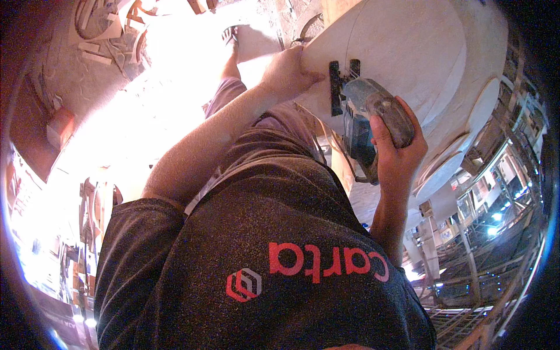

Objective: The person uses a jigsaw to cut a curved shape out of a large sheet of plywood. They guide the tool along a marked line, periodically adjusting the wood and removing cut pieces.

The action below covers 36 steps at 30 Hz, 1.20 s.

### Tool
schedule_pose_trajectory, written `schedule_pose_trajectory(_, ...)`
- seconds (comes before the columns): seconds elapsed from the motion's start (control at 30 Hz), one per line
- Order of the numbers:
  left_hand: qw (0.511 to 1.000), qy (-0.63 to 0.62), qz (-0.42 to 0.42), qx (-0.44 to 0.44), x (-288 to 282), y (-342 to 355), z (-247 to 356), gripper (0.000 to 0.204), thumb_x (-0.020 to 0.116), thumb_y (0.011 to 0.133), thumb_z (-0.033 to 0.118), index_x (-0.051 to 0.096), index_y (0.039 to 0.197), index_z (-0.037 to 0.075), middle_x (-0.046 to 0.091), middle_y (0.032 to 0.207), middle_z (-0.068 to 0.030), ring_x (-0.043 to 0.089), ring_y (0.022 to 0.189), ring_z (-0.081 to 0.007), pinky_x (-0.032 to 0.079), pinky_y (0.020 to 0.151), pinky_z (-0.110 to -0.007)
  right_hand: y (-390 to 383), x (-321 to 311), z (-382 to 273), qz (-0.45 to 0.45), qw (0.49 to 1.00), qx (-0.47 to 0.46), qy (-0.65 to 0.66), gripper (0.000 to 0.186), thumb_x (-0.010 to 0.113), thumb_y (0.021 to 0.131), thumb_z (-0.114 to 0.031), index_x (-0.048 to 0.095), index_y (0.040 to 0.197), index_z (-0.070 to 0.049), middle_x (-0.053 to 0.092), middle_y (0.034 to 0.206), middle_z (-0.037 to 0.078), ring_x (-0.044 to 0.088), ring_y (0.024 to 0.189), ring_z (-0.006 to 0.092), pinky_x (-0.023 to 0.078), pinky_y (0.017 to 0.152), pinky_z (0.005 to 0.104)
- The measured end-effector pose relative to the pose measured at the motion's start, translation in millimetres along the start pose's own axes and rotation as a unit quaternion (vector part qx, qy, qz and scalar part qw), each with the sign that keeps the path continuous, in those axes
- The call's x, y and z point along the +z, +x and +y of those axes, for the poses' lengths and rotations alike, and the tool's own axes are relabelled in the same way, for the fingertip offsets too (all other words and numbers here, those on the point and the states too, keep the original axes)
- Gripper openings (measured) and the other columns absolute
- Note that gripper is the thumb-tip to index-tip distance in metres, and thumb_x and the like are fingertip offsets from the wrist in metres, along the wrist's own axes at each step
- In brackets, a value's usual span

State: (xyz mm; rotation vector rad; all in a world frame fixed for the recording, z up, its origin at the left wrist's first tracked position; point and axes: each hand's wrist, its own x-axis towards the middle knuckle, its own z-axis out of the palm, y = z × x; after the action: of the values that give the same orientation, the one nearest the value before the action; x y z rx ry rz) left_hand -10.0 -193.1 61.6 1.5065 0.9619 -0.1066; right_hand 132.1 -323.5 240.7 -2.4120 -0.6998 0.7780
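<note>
My right hand [399, 143] is wrapped round the grip of a dusty blue-and-black jigsaw [370, 108]. The jigsaw's dark base plate stands against the top of a pale, wide wooden board [408, 41]; whether its blade is in the wood cannot be made out. A thin curved line runs across the board ahead of the tool. My left hand [290, 74] grips the board's near left edge, thumb on the top face and fingers partly hidden. It lies a short way left of the jigsaw's base.
Curved wood offcuts [96, 29] litter the floor at the far left. Rounded pale board pieces [440, 175] lie beyond the jigsaw on the right. My bare foot [230, 36] stands on the floor, which strong sunlight washes out. A wooden support [338, 9] shows by the board.
</note>
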Motion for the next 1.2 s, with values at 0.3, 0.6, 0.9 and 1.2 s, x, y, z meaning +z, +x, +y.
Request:
schedule_pose_trajectory(0.3, 1.0, -0.013, 0.01, 0.004, 4, -1, -3, 0.056, 0.086, 0.075, 0.037, 0.067, 0.112, -0.001, 0.074, 0.098, -0.0229, 0.072, 0.096, -0.0391, 0.056, 0.085, -0.047, 2, -1, -2, 0.005, 1.0, 0.005, -0.005, 0.051, 0.081, 0.087, -0.012, 0.063, 0.132, 0.003, 0.073, 0.1, 0.009, 0.065, 0.071, 0.0102, 0.053, 0.06, 0.0231)
schedule_pose_trajectory(0.6, 0.999, -0.035, 0.009, 0.026, 18, 6, -24, 0.056, 0.085, 0.075, 0.037, 0.066, 0.112, -0.001, 0.073, 0.1, -0.0231, 0.071, 0.098, -0.0402, 0.056, 0.086, -0.047, 4, 0, -8, 0.001, 1.0, 0.014, 0.002, 0.051, 0.081, 0.087, -0.012, 0.063, 0.132, 0.003, 0.073, 0.098, 0.008, 0.064, 0.07, 0.0099, 0.052, 0.059, 0.0226)
schedule_pose_trajectory(0.9, 0.998, -0.052, 0.019, 0.03, 19, 2, -24, 0.053, 0.083, 0.076, 0.037, 0.066, 0.111, 0.0, 0.073, 0.099, -0.0228, 0.071, 0.099, -0.0403, 0.055, 0.088, -0.048, 5, 1, -13, 0.009, 1.0, 0.018, -0.015, 0.051, 0.081, 0.087, -0.014, 0.063, 0.132, 0.002, 0.073, 0.099, 0.008, 0.063, 0.069, 0.01, 0.053, 0.059, 0.023)
schedule_pose_trajectory(1.2, 0.997, -0.065, 0.013, 0.043, 24, 4, -32, 0.052, 0.083, 0.077, 0.035, 0.064, 0.11, 0.0, 0.073, 0.099, -0.023, 0.071, 0.1, -0.0405, 0.055, 0.088, -0.047, 6, 4, -15, 0.02, 1.0, 0.022, -0.001, 0.051, 0.081, 0.087, -0.011, 0.062, 0.132, 0.003, 0.073, 0.1, 0.008, 0.064, 0.069, 0.0103, 0.053, 0.06, 0.0229)
